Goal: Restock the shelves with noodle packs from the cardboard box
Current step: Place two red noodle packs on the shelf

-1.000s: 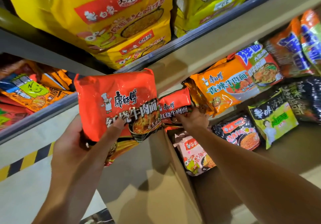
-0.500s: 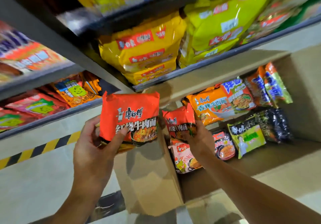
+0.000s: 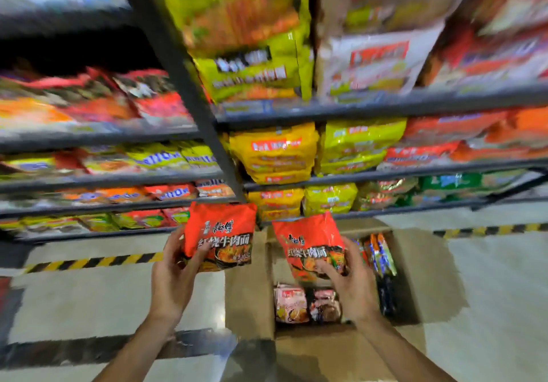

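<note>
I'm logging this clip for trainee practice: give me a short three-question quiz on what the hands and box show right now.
1. True or false: each hand holds a red noodle pack.
2. Which hand is above the open cardboard box? A) left B) right C) neither
3. Fill in: the packs left at the box's near end look mostly ____ in colour.

Key
1. True: left hand grips one red pack, right hand another.
2. B
3. Pink: the pink packs.

The floor (image 3: 489, 278) is pale grey concrete with a yellow-black striped line (image 3: 89, 262) painted along the foot of the dark metal racks (image 3: 189, 85).
</note>
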`<state>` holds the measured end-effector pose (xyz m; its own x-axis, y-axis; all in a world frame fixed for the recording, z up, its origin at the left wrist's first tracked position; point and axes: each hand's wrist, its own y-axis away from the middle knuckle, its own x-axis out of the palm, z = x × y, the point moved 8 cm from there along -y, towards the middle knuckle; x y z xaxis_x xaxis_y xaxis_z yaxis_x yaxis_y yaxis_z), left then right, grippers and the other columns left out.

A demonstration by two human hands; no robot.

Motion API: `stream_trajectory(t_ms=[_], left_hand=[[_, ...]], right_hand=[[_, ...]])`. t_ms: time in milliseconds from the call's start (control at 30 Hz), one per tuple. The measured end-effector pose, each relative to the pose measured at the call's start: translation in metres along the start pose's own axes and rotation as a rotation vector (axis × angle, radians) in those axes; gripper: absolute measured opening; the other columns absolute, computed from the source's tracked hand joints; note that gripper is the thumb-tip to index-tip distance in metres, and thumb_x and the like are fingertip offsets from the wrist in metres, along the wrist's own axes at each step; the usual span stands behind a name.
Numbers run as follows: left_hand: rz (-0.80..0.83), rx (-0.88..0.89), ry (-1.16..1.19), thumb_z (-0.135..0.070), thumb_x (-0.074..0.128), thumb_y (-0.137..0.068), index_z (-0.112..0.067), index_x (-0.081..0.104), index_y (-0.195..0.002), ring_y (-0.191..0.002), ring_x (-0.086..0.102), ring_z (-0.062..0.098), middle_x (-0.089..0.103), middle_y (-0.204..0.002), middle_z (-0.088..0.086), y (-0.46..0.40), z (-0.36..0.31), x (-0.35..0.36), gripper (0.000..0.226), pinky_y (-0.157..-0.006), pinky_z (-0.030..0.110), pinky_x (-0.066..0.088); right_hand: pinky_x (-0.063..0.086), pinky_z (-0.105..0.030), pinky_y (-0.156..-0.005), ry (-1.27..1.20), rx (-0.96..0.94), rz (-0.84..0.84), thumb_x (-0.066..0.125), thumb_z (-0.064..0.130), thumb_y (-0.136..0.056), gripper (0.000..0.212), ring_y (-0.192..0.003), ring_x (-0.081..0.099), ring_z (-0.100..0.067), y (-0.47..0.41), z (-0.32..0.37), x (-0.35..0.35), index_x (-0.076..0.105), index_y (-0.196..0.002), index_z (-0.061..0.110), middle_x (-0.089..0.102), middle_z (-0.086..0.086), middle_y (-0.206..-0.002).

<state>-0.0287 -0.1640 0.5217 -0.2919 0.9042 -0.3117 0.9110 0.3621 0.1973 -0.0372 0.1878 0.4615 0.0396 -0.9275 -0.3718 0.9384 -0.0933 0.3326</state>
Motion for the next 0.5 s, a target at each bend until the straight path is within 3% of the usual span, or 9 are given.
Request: stream_trajectory(t_ms=[133,200,267,400,500], left_hand=[[-0.076,0.088,0.047,-0.02,0.071,-0.092,-0.025,0.056,-0.13,-0.108,0.068,0.024,0.069,-0.119,0.004,0.053,-0.091,-0.063,0.042,-0.086,0.043,0.058],[-0.15,0.118,0.06,-0.035,0.072,-0.088,-0.029,0.054,-0.133,-0.109,0.068,0.021,0.069,-0.12,0.0,0.078,-0.129,-0.096,0.049,-0.085,0.044,0.058],[-0.211,0.153,0.09,-0.037,0.073,-0.088,-0.031,0.053,-0.135,-0.112,0.067,0.018,0.069,-0.122,-0.003,0.099,-0.16,-0.128,0.051,-0.089,0.045,0.057],[-0.304,0.236,0.116,-0.03,0.071,-0.09,-0.03,0.051,-0.137,-0.118,0.063,0.018,0.067,-0.125,-0.001,0.131,-0.206,-0.193,0.051,-0.099,0.048,0.052],[-0.393,0.307,0.139,-0.03,0.07,-0.091,-0.038,0.052,-0.132,-0.117,0.063,0.016,0.068,-0.124,-0.002,0.159,-0.234,-0.241,0.046,-0.098,0.043,0.052]], right_hand=[[0.054,-0.023,-0.083,-0.082,-0.175,0.011,0.077,0.03,-0.083,0.055,-0.106,0.065,-0.002,0.043,0.12,-0.04,0.051,-0.132,0.034,0.068,0.02,-0.115],[0.05,-0.019,-0.089,-0.129,-0.247,-0.018,0.078,0.022,-0.083,0.055,-0.11,0.061,0.0,0.06,0.169,-0.054,0.052,-0.131,0.03,0.066,0.021,-0.118],[0.048,-0.012,-0.085,-0.168,-0.302,-0.016,0.079,0.016,-0.081,0.052,-0.106,0.06,0.007,0.077,0.218,-0.06,0.053,-0.124,0.033,0.066,0.029,-0.111],[0.051,-0.024,-0.086,-0.196,-0.419,0.027,0.08,0.022,-0.079,0.056,-0.103,0.062,0.003,0.11,0.295,-0.051,0.051,-0.125,0.031,0.067,0.018,-0.114],[0.054,-0.027,-0.083,-0.197,-0.482,0.051,0.082,0.026,-0.076,0.059,-0.102,0.066,-0.005,0.136,0.338,-0.031,0.05,-0.125,0.038,0.069,0.008,-0.114]])
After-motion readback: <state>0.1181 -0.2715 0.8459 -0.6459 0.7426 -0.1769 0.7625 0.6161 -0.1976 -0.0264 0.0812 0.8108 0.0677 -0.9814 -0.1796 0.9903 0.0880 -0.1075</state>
